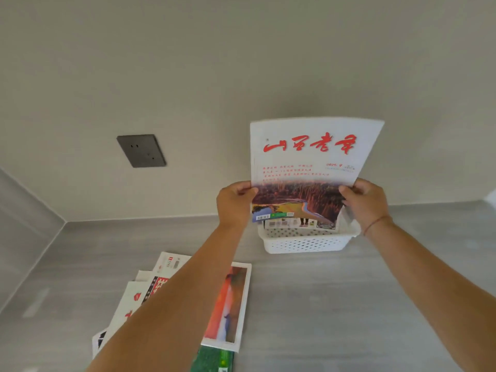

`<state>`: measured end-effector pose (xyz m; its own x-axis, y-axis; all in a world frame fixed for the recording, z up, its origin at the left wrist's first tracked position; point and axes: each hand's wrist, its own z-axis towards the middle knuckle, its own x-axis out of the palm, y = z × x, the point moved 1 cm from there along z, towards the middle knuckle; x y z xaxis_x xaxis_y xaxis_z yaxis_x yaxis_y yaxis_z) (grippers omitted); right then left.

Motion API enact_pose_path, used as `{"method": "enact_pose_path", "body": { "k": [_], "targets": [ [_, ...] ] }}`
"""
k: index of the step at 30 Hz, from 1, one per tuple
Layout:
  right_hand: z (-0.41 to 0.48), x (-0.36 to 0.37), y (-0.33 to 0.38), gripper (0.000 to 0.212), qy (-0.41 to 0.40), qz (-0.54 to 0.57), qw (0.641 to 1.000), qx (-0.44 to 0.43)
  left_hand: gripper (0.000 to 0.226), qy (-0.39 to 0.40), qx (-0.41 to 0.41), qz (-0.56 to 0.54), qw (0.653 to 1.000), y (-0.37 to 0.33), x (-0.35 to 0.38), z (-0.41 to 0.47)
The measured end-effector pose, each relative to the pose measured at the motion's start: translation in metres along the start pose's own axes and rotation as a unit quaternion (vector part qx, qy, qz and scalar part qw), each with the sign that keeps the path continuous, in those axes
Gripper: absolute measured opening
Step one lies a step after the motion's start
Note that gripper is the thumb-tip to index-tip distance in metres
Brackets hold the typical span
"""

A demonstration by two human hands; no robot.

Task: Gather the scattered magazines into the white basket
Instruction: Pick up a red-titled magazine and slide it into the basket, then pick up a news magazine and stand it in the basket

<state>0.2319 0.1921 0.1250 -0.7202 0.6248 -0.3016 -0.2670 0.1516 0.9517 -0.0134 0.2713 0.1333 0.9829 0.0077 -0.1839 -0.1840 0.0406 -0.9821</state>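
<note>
A white magazine [308, 162] with red lettering and a forest picture stands upright over the white perforated basket [306, 244], its lower edge down inside the basket. My left hand [233, 204] grips its left edge and my right hand [366, 201] grips its right edge. More printed covers show inside the basket behind it. Several other magazines [230, 302] lie scattered on the grey floor at lower left, partly hidden under my left forearm; one has an orange-red cover, and a green one [212, 359] sits at the bottom edge.
The basket stands on the grey floor close to a pale wall. A dark grey wall socket [141, 150] is mounted on that wall to the left. A second wall meets it in the corner at far left.
</note>
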Motion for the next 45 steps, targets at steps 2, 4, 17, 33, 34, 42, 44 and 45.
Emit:
{"method": "enact_pose_path", "body": {
  "k": [2,4,17,33,34,42,44,45],
  "targets": [
    [0.009,-0.005,-0.015,0.013,-0.001,0.016,1.0,0.023,0.017,-0.019,0.001,-0.001,1.0,0.002,0.019,0.003],
    [0.016,-0.006,-0.027,0.011,0.002,0.032,0.999,0.043,0.016,-0.027,-0.002,-0.001,1.0,0.002,0.035,0.007],
    [0.048,0.0,-0.064,0.013,0.04,-0.083,0.994,0.059,0.013,-0.081,-0.089,0.142,0.982,0.053,0.072,0.007],
    [0.041,0.027,-0.048,0.037,0.083,-0.077,0.992,0.05,0.025,0.01,-0.027,0.178,0.984,0.057,0.081,0.015],
    [0.04,0.026,-0.048,0.036,0.081,-0.079,0.992,0.052,0.023,0.013,-0.032,0.177,0.984,0.057,0.079,0.014],
    [0.009,0.027,-0.035,0.042,-0.006,-0.111,0.993,0.041,0.042,0.001,-0.096,0.149,0.984,0.057,0.028,-0.001],
    [-0.02,0.033,-0.029,0.047,-0.045,-0.123,0.991,0.008,0.038,-0.01,-0.103,0.147,0.984,0.067,0.001,-0.013],
    [-0.039,0.039,-0.026,0.047,-0.05,-0.116,0.992,-0.017,0.038,-0.017,-0.113,0.146,0.983,0.075,-0.015,-0.022]
  ]
}}
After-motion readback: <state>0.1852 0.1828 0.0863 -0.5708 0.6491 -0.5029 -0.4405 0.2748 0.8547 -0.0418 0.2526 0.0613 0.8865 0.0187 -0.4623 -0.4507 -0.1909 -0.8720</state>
